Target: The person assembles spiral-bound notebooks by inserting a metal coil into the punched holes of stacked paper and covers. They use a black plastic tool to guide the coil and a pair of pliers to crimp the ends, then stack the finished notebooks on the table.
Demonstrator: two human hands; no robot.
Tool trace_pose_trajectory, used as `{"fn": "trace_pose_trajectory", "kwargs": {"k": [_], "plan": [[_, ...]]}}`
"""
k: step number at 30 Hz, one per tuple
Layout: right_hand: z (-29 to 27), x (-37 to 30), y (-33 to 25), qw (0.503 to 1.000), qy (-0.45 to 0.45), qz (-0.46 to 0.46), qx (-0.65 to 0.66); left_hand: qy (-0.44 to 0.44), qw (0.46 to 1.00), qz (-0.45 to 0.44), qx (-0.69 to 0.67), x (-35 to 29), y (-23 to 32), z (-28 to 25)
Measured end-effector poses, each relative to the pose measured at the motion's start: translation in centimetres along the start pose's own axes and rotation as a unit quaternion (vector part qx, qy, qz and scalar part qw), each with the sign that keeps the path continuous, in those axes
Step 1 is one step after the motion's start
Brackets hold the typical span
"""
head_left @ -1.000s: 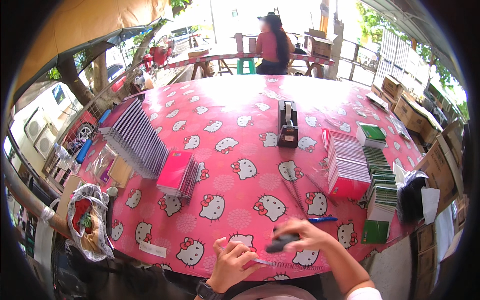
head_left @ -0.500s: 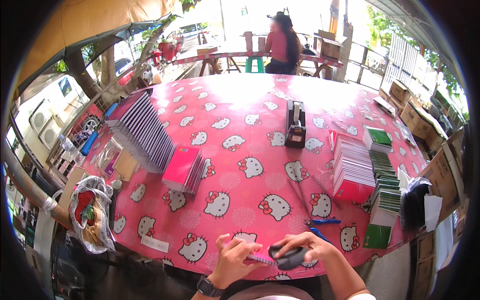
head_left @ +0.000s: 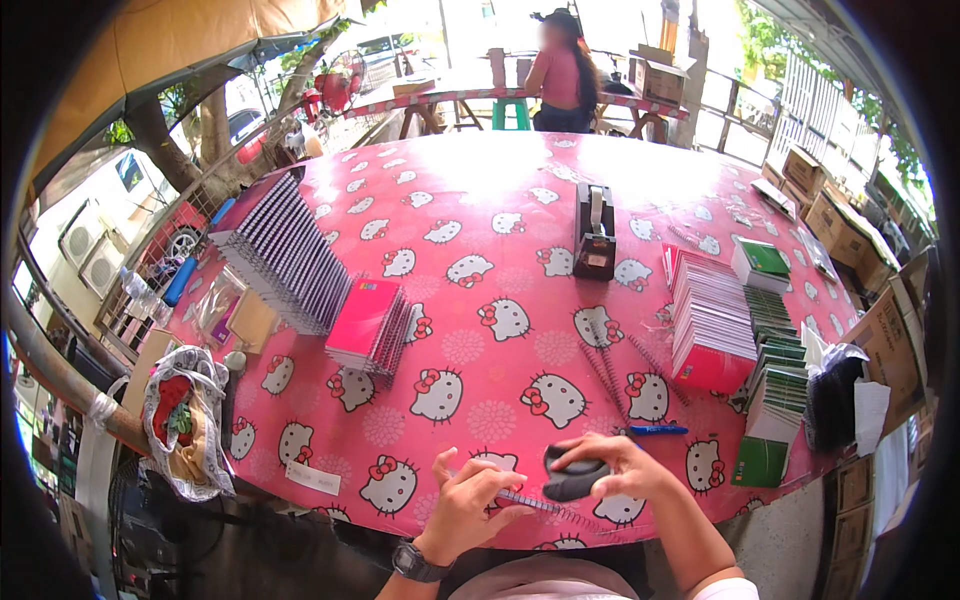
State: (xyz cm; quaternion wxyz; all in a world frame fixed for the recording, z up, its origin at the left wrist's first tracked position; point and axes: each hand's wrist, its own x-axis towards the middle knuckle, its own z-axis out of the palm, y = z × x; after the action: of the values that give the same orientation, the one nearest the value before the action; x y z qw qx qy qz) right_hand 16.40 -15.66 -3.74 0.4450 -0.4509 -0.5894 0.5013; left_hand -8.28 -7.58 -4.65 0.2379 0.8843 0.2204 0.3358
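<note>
Near the table's front edge my left hand (head_left: pixel 470 503) grips a small notebook (head_left: pixel 512 494), its pages edge-on and mostly hidden by the fingers. A thin wire spiral (head_left: pixel 565 516) runs along its edge and trails off to the right. My right hand (head_left: pixel 632 468) is closed round a black, rounded, padded-looking object (head_left: pixel 575 478), held just above the spiral; its exact kind is unclear. Beyond the right hand lies a blue tool handle (head_left: pixel 657 430), partly hidden. Loose wire spirals (head_left: pixel 606 385) lie farther up the table.
Spiral notebooks stand in a tall stack (head_left: pixel 285 250) and a short pink stack (head_left: pixel 365 325) at left. Pink booklets (head_left: pixel 710 320) and green booklets (head_left: pixel 770 420) line the right. A black tape dispenser (head_left: pixel 595 235) stands farther back. A person (head_left: pixel 563 75) is at another table.
My right hand has lifted and tilted the black object away from the spiral, which now shows trailing right. The hand now covers more of the blue-handled tool. The view has shifted slightly.
</note>
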Motion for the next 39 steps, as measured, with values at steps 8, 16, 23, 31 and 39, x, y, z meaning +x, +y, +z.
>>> {"fn": "trace_pose_trajectory", "kwargs": {"k": [8, 16, 23, 31, 39], "plan": [[-0.9, -0.1, -5.7, 0.906, 0.190, -0.130, -0.355, 0.022, 0.997, -0.019, 0.077, 1.4, -1.0, -0.5], [3.9, 1.5, -3.6, 0.813, 0.006, -0.111, -0.572, -0.038, 0.996, -0.054, 0.060, 2.2, -2.3, -1.3], [4.3, 1.4, -4.9, 0.787, 0.072, -0.175, -0.587, -0.007, 0.997, -0.054, 0.054, 2.0, -1.6, -1.2], [3.3, 0.1, -6.9, 0.857, 0.008, -0.193, -0.477, 0.007, 0.995, -0.041, 0.090, 2.1, -1.8, -0.9], [-1.6, 1.4, -5.2, 0.878, 0.176, -0.157, -0.416, 0.028, 0.999, -0.030, 0.024, 2.0, -1.9, -0.7]]}}
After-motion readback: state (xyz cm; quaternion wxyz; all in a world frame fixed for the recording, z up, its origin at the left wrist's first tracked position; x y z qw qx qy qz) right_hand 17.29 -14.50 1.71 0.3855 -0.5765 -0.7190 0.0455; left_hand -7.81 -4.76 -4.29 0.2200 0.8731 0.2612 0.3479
